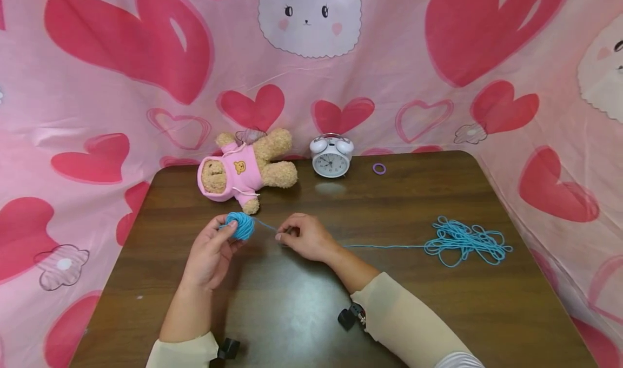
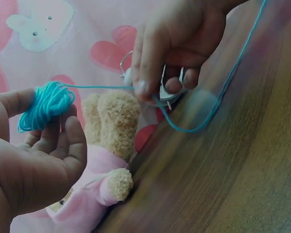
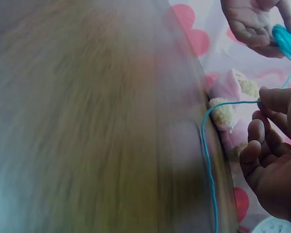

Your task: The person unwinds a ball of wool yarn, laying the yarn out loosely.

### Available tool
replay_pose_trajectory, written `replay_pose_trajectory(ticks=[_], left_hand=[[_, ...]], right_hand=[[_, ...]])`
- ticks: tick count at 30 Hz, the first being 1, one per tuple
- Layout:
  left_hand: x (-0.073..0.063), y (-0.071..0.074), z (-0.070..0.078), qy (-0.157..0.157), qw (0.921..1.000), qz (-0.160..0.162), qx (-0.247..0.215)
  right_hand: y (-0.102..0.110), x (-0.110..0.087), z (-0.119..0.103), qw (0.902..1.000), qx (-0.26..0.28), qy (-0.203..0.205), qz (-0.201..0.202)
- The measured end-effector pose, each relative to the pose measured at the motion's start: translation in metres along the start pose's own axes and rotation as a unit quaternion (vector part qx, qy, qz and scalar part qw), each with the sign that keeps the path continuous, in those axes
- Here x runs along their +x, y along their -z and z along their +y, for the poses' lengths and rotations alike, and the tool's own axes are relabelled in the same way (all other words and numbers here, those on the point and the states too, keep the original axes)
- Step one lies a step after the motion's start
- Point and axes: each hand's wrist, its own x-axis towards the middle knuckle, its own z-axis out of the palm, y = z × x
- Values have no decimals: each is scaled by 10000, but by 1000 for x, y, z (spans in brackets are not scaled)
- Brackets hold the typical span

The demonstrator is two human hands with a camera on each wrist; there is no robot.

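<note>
My left hand (image 1: 210,255) holds a small ball of blue yarn (image 1: 241,226) between thumb and fingers, above the left part of the table. A short strand runs from the ball to my right hand (image 1: 309,238), whose thumb and forefinger pinch the yarn strand (image 2: 102,87). In the left wrist view that strand is stretched straight between the two hands. Past the right hand, the yarn hangs in a curve, then trails across the table to a loose, tangled pile of blue yarn (image 1: 464,242) on the right.
A teddy bear in a pink hoodie (image 1: 243,168) lies on its back behind the left hand. A white twin-bell alarm clock (image 1: 331,157) stands at the table's back edge, with a purple ring (image 1: 379,169) beside it. Pink heart-print cloth (image 1: 389,32) hangs behind the brown table (image 1: 389,205).
</note>
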Motion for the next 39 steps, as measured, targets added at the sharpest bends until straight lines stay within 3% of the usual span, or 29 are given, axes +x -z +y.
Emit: replay_pose_trajectory(ticks=[14,29,39], left_hand=[[-3,5,3,54,9995,295,-91],[-4,10,3,4,9997,239,39],[-2,10,-1,-13,9997,185,-130]], right_hand=[[35,-29,12,9997,11,94,236],[67,-55,22,9980,-163,100,604],[88,-66,30,9969,-336,-33,704]])
